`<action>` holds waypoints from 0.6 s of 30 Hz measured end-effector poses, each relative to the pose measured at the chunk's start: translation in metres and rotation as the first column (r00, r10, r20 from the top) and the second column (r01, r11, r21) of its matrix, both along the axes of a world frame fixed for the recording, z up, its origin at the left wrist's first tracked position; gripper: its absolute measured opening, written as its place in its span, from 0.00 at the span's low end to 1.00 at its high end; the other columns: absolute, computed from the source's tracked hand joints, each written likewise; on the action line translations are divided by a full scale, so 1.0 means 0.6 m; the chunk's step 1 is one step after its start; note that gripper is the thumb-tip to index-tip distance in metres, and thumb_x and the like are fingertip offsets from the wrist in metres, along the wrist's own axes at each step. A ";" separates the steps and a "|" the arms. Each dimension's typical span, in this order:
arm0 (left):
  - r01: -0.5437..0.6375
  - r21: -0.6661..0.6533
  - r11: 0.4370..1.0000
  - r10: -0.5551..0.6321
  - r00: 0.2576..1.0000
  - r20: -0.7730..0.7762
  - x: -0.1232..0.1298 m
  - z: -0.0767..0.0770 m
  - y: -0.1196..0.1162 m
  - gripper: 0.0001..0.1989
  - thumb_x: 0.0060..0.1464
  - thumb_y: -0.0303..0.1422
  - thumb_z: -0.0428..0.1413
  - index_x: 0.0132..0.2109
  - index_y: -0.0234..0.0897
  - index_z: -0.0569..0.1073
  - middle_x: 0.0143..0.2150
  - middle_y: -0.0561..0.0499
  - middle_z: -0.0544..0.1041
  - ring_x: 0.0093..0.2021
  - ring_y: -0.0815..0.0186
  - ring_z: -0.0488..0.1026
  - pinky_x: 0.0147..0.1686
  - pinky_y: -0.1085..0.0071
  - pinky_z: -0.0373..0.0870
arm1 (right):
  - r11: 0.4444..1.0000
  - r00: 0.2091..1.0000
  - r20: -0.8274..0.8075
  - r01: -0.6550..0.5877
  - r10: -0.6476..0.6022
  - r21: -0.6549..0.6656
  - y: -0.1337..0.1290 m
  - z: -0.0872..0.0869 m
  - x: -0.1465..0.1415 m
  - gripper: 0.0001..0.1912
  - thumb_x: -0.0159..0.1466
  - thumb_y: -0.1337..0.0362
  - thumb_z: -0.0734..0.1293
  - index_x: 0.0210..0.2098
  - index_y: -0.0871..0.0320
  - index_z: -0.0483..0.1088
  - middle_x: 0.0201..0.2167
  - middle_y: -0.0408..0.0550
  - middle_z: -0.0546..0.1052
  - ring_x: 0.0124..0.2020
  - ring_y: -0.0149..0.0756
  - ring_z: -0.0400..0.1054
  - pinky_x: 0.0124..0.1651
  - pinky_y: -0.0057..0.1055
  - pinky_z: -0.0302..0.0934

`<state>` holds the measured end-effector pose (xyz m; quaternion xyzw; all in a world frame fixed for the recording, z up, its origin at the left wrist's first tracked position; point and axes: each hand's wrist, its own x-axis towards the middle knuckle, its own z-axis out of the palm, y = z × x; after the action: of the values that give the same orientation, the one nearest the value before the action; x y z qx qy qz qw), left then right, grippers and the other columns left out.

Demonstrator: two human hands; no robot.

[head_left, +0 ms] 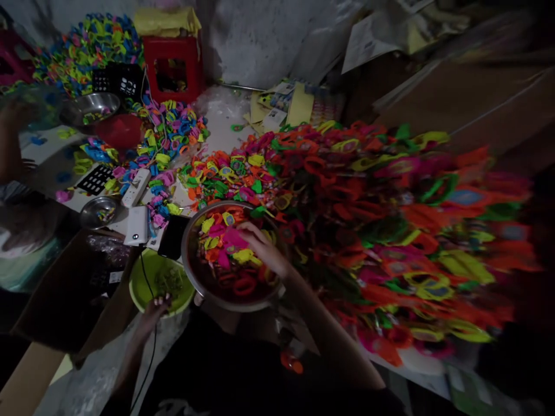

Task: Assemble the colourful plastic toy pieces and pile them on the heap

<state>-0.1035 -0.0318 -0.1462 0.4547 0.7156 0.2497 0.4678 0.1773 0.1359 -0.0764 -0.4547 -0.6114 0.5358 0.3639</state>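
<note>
A large metal bowl [189, 260] holds colorful plastic pieces in pink, yellow and orange. My right hand [260, 245] reaches over its right side, fingers bent around or against a pink piece [234, 238]; whether it grips that piece is unclear in the dim light. Left of the metal bowl is a green basin [139, 284] with small pale bits in its bottom. My left hand [158, 306] is at the basin's front rim, fingers bent over the edge. A big heap of similar colorful pieces [347, 208] covers the table right of the bowl.
A white power bank [137, 225], power strip [136, 188] and dark phone [173, 237] lie beyond the basin. Small metal bowls [99, 212] stand left. A cardboard box [106, 323] sits lower left. Another person's arm [11, 144] shows at far left. A red stool [173, 69] stands behind.
</note>
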 end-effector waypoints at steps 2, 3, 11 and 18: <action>-0.082 0.042 0.996 0.081 0.996 0.031 -0.006 0.019 -0.009 0.22 0.53 0.50 0.53 0.38 0.32 0.71 0.33 0.49 0.74 0.36 0.63 0.74 0.33 0.69 0.73 | 0.979 0.984 -0.168 0.020 -0.055 -0.203 -0.027 0.005 0.001 0.11 0.60 0.57 0.57 0.40 0.54 0.62 0.42 0.47 0.73 0.41 0.35 0.70 0.34 0.29 0.66; -0.140 0.093 0.986 0.135 0.989 0.057 -0.003 0.036 -0.009 0.22 0.49 0.50 0.56 0.38 0.33 0.71 0.33 0.50 0.74 0.35 0.64 0.74 0.32 0.70 0.72 | 0.956 0.970 -0.233 -0.006 -0.066 -0.294 -0.041 0.011 0.002 0.12 0.60 0.57 0.57 0.41 0.54 0.62 0.42 0.47 0.74 0.39 0.35 0.70 0.29 0.27 0.64; 0.020 0.497 0.867 -0.039 0.999 0.029 0.136 0.208 0.027 0.13 0.46 0.39 0.63 0.37 0.37 0.74 0.32 0.53 0.78 0.30 0.68 0.75 0.31 0.75 0.72 | 0.968 0.979 -0.164 -0.153 0.121 -0.200 -0.147 0.094 0.019 0.16 0.59 0.56 0.66 0.45 0.54 0.65 0.41 0.45 0.73 0.37 0.32 0.69 0.30 0.24 0.62; 0.271 0.581 0.768 -0.247 0.961 -0.122 0.176 0.239 0.029 0.05 0.52 0.29 0.58 0.39 0.39 0.74 0.37 0.52 0.80 0.37 0.67 0.77 0.39 0.77 0.72 | 0.913 0.961 0.266 -0.177 0.079 0.368 -0.189 0.135 0.029 0.15 0.61 0.64 0.65 0.48 0.55 0.63 0.46 0.50 0.70 0.49 0.38 0.67 0.51 0.37 0.64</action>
<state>0.0018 -0.0147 -0.0029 0.6766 0.5413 0.3845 0.3184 0.1948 0.0227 0.0045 -0.3950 -0.7743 0.3665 0.3319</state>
